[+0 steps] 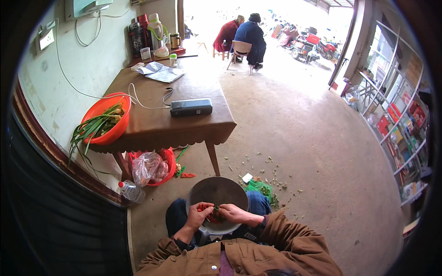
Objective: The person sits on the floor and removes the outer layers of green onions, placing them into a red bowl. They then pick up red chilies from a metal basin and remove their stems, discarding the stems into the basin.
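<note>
A round grey metal pan (pixel 218 189) rests on my lap, its handle pointing back towards me. Red chili peppers (pixel 214 219) lie in its near half, partly hidden by my fingers. Over them my left hand (pixel 199 214) pinches a red chili pepper (pixel 203 207) between thumb and fingers. Close beside it, my right hand (pixel 234 213) has its thumb and forefinger on a small green stem (pixel 216 209). Whether this stem is still joined to the pepper in the left hand is too small to tell.
A green plastic bag (pixel 257 186) and plant scraps lie on the floor. The brown table (pixel 165 127) bears an orange basin (pixel 119 129) of leafy greens and a dark power bank (pixel 191 107). Beneath is a red basket (pixel 170 162); a clear bottle (pixel 133 192) stands nearby. Two people sit by the doorway.
</note>
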A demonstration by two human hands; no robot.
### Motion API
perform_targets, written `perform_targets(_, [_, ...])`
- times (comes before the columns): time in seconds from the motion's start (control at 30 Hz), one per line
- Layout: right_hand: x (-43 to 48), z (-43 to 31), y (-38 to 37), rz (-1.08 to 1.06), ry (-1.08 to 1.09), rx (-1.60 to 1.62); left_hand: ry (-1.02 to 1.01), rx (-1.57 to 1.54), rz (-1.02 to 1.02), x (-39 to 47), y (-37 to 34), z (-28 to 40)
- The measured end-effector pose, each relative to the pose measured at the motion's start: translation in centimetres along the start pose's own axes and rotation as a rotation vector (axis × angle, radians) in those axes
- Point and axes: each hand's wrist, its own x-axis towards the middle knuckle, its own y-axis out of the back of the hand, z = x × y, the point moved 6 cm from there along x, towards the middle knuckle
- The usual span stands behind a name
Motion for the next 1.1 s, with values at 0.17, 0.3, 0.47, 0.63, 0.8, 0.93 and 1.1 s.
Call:
perform_targets(0.17, [0.1,-1.1,-0.2,0.232,0.047,0.024,-0.001,-0.132,0.120,0.1,-0.4,0.7])
perform_targets(0.3, [-0.6,-2.6,0.6,0.300,-0.079,0.465,0.115,-0.432,0.209,0.3,0.0,1.0])
perform_targets(0.47, [-5.0,-4.0,8.6,0.158,-0.050,0.292,0.240,-0.671,-0.015,-0.1,1.1,0.1])
perform_targets(0.63, [-8.9,1.9,18.7,0.537,-0.367,-0.403,0.320,-0.918,-0.125,-0.3,0.7,-0.8])
perform_targets(0.8, [-8.6,-0.7,16.4,0.678,-0.128,-0.992,0.329,-0.895,-0.166,0.1,0.4,-1.0])
perform_targets(0.93, [-3.2,-2.6,7.9,0.333,0.133,-0.773,0.307,-0.859,-0.133,0.2,0.7,-1.1])
perform_targets(1.1, [1.6,-0.4,2.2,0.071,0.113,-1.095,0.311,-0.808,-0.121,-0.3,0.9,-0.8])
